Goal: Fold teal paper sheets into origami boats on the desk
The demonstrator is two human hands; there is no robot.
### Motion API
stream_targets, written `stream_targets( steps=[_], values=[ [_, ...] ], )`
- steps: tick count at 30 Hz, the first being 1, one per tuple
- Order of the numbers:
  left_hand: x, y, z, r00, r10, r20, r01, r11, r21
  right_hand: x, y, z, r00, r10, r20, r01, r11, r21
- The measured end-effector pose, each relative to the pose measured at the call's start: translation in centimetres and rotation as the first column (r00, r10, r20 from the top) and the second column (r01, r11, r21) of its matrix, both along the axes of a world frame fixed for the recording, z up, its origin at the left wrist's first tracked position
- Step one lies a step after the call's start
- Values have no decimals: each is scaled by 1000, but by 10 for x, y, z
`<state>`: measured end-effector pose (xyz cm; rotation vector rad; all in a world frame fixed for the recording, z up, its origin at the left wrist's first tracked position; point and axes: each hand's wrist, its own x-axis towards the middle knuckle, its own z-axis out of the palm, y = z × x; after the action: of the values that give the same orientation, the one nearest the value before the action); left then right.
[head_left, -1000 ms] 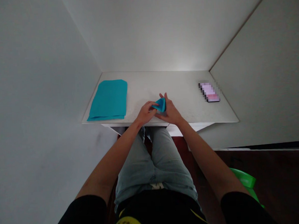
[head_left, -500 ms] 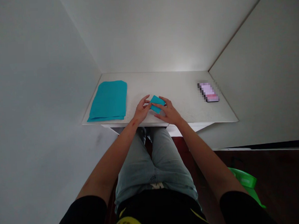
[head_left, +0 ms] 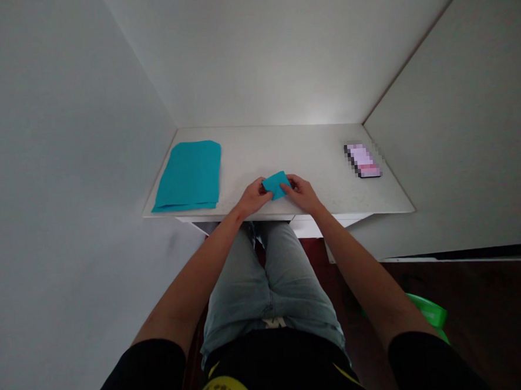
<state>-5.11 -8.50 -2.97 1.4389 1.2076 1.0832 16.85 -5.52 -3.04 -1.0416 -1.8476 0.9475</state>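
The left hand [head_left: 252, 196] and the right hand [head_left: 303, 192] meet over the near edge of the desk [head_left: 311, 151], each curled in a pinch. Between them sits the paper [head_left: 276, 184] — a small teal folded piece, roughly four-cornered, tilted a little so its right corner stands higher. The left fingers [head_left: 264, 190] close on its left corner and the right fingers [head_left: 289, 185] on its right side; thumbs and fingertips grip the edges, so neither hand is slack. Whether the paper rests on the desk or is lifted just clear of it cannot be told.

The paper lies straight ahead of the person, near the front edge of the desk and about midway across it. To the left, well apart from the hands, a stack of teal sheets [head_left: 191, 174] lies flat by the desk's left edge. To the right, a phone [head_left: 363, 160] — its screen blurred — lies near the right wall. Nothing stands between the hands and either one. Below the desk show the person's knees, and a green seat [head_left: 429, 313] at lower right.
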Motion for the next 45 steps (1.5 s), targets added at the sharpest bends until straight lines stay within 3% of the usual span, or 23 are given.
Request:
stream_targets(
  steps=[6,15,22,35,45],
  values=[
    [2,-4,8,995,-43,-85,49,997,64,-3,-7,11,995,77,61,-75,997,-34],
    [3,-2,8,988,119,-94,-111,989,94,-2,0,7,997,-65,-48,64,997,-36],
    [6,-6,7,993,42,-112,-33,996,84,-5,-4,7,995,97,-2,-97,993,-72],
    [6,-6,8,981,110,-161,-89,987,137,-9,0,10,994,69,-86,-82,984,-159],
    [6,-6,7,982,165,-95,-156,983,96,-2,9,3,950,-163,-265,129,981,-142]
  ],
)
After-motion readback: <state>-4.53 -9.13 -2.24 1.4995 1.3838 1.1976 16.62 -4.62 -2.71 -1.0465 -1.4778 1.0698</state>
